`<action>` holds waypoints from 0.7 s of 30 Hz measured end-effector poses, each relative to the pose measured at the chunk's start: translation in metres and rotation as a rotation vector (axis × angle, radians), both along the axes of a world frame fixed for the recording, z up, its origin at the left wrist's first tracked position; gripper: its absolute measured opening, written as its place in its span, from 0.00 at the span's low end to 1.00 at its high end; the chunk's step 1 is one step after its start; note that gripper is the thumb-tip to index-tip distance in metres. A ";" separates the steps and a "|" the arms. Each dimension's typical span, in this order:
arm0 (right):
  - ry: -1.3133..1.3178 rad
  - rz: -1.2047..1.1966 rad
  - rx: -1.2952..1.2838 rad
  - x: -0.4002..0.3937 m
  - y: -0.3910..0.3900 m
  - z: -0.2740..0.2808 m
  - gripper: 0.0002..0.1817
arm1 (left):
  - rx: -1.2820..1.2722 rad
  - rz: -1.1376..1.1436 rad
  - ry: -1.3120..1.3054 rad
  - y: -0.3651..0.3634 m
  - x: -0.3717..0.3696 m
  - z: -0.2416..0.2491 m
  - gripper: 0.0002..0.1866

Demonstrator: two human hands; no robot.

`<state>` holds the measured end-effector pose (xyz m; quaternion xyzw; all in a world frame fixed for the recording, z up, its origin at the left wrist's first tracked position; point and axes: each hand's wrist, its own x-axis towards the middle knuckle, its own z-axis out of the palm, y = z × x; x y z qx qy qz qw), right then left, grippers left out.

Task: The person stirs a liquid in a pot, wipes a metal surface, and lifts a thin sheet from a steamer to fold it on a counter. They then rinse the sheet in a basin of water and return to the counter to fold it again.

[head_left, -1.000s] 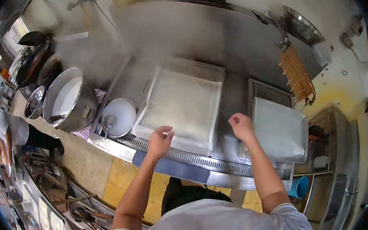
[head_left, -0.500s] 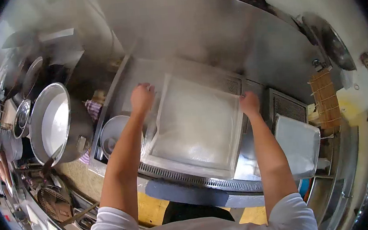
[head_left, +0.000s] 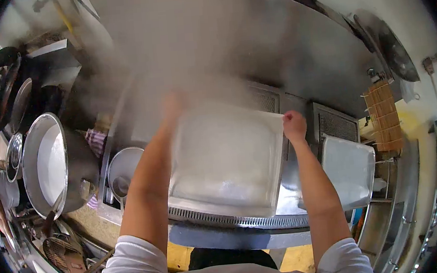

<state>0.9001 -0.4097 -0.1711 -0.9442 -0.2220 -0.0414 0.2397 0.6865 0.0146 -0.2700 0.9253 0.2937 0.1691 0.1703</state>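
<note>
Spreading over the steel counter (head_left: 290, 182), the pale square sheet (head_left: 225, 156) lies in front of the person, its near edge beside the slotted strip (head_left: 236, 221). It looks thin, light and soft, so it would probably sag or crease if lifted from one side only. Being seemingly damp and perhaps hot, it may cling or slip; the far corners, pinched with even tension, seem the best places to take hold. The right hand (head_left: 294, 124) is closed, gripping the sheet's far right corner. The left hand (head_left: 174, 103) is near the far left corner, but steam and blur hide its fingers, and I cannot tell whether it grips anything. The sheet is off-white and translucent, with straight borders and a glossy patch low in the middle; steam veils its far part. To its left are a round basin (head_left: 133, 158) and a large pot (head_left: 78, 169) of white liquid; to its right, a covered tray (head_left: 348, 169).
</note>
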 end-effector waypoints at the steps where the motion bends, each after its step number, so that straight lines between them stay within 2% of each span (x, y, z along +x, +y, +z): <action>1: -0.008 0.017 0.037 -0.004 -0.002 0.007 0.08 | 0.017 0.013 -0.066 -0.006 -0.006 0.005 0.15; 5: -0.106 0.071 0.247 -0.039 -0.017 0.052 0.05 | 0.114 0.098 -0.456 -0.035 -0.042 0.043 0.11; 7: -0.102 0.108 0.325 -0.058 -0.038 0.071 0.05 | 0.051 0.133 -0.583 -0.049 -0.070 0.070 0.10; 8: -0.100 0.133 0.367 -0.068 -0.049 0.081 0.05 | 0.070 0.189 -0.523 -0.061 -0.089 0.086 0.09; 10: -0.143 0.216 0.444 -0.093 -0.075 0.109 0.04 | 0.109 0.314 -0.400 -0.104 -0.141 0.148 0.07; 13: -0.186 0.324 0.522 -0.141 -0.105 0.163 0.05 | 0.158 0.302 -0.667 -0.169 -0.220 0.216 0.02; 15: -0.207 0.401 0.560 -0.173 -0.127 0.197 0.06 | 0.106 0.392 -0.738 -0.224 -0.266 0.261 0.02; 21: -0.332 0.684 0.654 -0.250 -0.169 0.278 0.06 | 0.187 0.655 -0.887 -0.344 -0.406 0.324 0.04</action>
